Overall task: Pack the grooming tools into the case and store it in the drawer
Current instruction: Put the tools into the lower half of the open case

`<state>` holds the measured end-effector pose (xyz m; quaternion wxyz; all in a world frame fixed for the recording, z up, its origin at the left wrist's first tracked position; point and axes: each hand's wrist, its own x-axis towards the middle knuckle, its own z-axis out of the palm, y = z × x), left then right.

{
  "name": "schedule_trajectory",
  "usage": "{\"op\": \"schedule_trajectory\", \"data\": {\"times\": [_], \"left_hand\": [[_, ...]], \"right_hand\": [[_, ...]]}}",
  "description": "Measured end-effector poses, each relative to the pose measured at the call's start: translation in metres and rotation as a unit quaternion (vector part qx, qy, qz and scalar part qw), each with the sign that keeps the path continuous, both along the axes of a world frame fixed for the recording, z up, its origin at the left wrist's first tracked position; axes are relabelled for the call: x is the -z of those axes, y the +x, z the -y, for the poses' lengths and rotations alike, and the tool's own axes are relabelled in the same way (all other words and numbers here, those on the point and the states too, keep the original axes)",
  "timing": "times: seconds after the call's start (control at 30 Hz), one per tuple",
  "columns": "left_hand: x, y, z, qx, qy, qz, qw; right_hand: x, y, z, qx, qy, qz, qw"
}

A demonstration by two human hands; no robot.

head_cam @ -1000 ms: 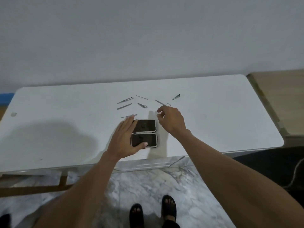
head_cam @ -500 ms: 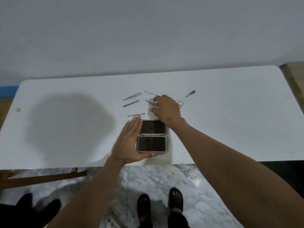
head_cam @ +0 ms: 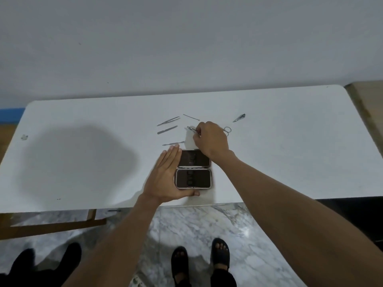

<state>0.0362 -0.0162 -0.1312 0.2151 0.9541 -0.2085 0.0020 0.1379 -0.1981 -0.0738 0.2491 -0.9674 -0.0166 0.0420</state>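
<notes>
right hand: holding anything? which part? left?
Right hand pinches a small metal tool at its near end, the tip pointing left. Whether it is lifted cannot be told. Left hand grips nothing, lying flat against the open case.

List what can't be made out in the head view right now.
- Right hand grip on the small tool: fingertips cover its near end, contact unclear.
- Scissors: only a ring handle shows; the hand hides the blades.
- Case interior: dark and blurred, slots unreadable; left hand covers its left edge.
- Drawer: none identifiable in the head view.
</notes>
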Motion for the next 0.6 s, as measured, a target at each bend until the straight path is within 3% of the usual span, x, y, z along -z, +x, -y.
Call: {"op": "schedule_trajectory", "data": {"times": [0.33, 0.6], "left_hand": [[-0.004, -0.004, -0.001, 0.006, 0.005, -0.030, 1.000], [-0.006, -0.008, -0.010, 0.012, 0.043, -0.052, 0.998]], "right_hand": [[-0.025, -0.058, 0.030, -0.039, 0.013, 0.033, 0.999], [-0.016, -0.108, 0.031, -0.068, -0.016, 0.005, 0.998]]}}
